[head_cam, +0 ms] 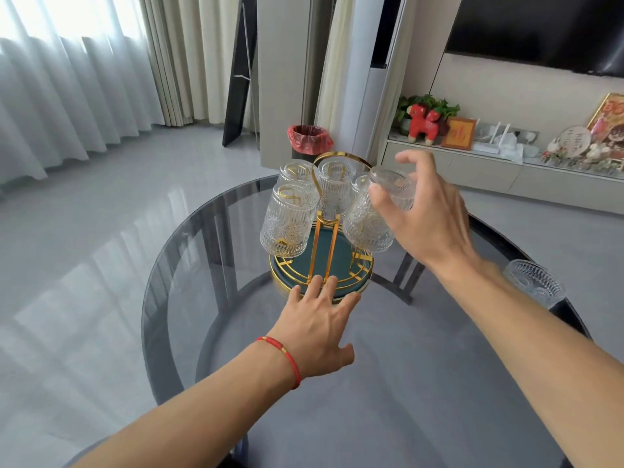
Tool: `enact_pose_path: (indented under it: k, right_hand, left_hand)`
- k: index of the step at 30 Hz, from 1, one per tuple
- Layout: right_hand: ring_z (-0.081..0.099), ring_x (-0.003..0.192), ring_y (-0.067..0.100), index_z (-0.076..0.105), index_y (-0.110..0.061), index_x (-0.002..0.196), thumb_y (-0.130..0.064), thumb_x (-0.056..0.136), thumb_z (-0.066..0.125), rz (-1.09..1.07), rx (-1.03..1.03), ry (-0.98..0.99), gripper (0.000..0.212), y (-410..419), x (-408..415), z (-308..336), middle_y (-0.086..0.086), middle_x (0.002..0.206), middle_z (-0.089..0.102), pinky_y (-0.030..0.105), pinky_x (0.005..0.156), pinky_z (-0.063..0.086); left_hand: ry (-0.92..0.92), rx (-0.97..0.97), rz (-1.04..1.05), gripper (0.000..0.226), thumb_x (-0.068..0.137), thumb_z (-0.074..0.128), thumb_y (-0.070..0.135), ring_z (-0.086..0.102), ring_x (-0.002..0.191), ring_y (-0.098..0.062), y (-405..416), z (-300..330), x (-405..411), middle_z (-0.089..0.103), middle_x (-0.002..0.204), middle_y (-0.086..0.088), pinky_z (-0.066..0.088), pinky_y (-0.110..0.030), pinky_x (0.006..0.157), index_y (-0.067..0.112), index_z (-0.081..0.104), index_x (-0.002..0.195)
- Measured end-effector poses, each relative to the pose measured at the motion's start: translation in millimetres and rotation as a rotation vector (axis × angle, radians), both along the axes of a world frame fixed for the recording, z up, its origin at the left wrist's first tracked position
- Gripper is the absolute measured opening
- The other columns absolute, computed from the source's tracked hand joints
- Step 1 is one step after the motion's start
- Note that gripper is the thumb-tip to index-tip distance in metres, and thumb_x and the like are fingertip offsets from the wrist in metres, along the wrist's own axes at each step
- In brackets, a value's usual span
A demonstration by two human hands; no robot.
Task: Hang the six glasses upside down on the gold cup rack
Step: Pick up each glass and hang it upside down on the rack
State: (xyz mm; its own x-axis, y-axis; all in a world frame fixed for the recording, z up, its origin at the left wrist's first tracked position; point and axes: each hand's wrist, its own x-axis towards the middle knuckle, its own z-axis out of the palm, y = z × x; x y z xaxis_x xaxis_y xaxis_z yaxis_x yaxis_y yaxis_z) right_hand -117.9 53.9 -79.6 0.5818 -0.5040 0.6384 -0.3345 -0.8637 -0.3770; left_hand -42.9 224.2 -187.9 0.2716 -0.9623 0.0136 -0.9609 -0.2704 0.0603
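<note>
Head view, near to far: the left hand (315, 327) lies spread flat, fingertips on the gold cup rack (322, 265) base at 6 o'clock, while the right hand (429, 214) pinches a glass (393, 187), axis tilted, at 2 o'clock, nearest the free prong.

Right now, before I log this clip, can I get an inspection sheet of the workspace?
Surface: round dark glass table.
Job's things: gold cup rack with four glasses hung upside down; fifth glass in hand; sixth glass on the table's right edge.
Clutter: nothing seen.
Grip: left hand flat, steadying the rack's base; right hand holding the fifth glass.
Cables: nothing seen.
Surroundings: curtains, red-lined bin, TV shelf.
</note>
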Motion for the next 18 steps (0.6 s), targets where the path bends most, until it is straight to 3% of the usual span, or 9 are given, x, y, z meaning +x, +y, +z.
enact_pose_path:
  k: [3, 8, 14, 18]
  right_hand:
    - [0.069, 0.103, 0.036, 0.048, -0.019, 0.134, -0.061, 0.094, 0.055, 0.031, -0.069, 0.069, 0.058, 1.7, 7.3, -9.9, 0.009, 0.115, 0.071, 0.035, 0.067, 0.041]
    - [0.069, 0.11, 0.038, 0.046, -0.022, 0.136, -0.06, 0.097, 0.057, 0.029, -0.058, 0.127, 0.055, 1.8, 4.8, -30.5, 0.013, 0.127, 0.07, 0.042, 0.076, 0.052]
    - [0.062, 0.122, 0.031, 0.045, -0.021, 0.138, -0.059, 0.093, 0.063, 0.005, 0.062, 0.094, 0.061, 0.9, 3.2, -40.9, 0.006, 0.14, 0.062, 0.034, 0.082, 0.043]
    - [0.054, 0.129, 0.027, 0.039, -0.02, 0.142, -0.064, 0.088, 0.066, 0.015, 0.249, 0.059, 0.075, 1.3, -0.2, -46.2, 0.005, 0.144, 0.056, 0.034, 0.088, 0.043]
  left_hand:
    - [0.017, -0.029, 0.014, 0.089, 0.091, 0.063, 0.054, 0.027, 0.143, -0.038, -1.0, 1.8, 0.4, 0.028, 0.16, -0.019, 0.034, -0.056, 0.115, 0.025, 0.013, 0.159]
    - [0.02, -0.021, 0.027, 0.086, 0.093, 0.062, 0.051, 0.03, 0.141, -0.038, -2.0, 4.1, -0.2, 0.031, 0.158, -0.018, 0.036, -0.057, 0.114, 0.024, 0.013, 0.159]
    - [0.026, -0.035, 0.041, 0.085, 0.094, 0.061, 0.047, 0.036, 0.137, -0.036, -3.9, 5.1, -1.4, 0.036, 0.154, -0.017, 0.043, -0.054, 0.11, 0.022, 0.012, 0.159]
    - [0.034, -0.064, 0.069, 0.083, 0.094, 0.059, 0.044, 0.039, 0.133, -0.035, -5.3, 4.9, -4.7, 0.041, 0.148, -0.015, 0.049, -0.051, 0.103, 0.022, 0.013, 0.159]
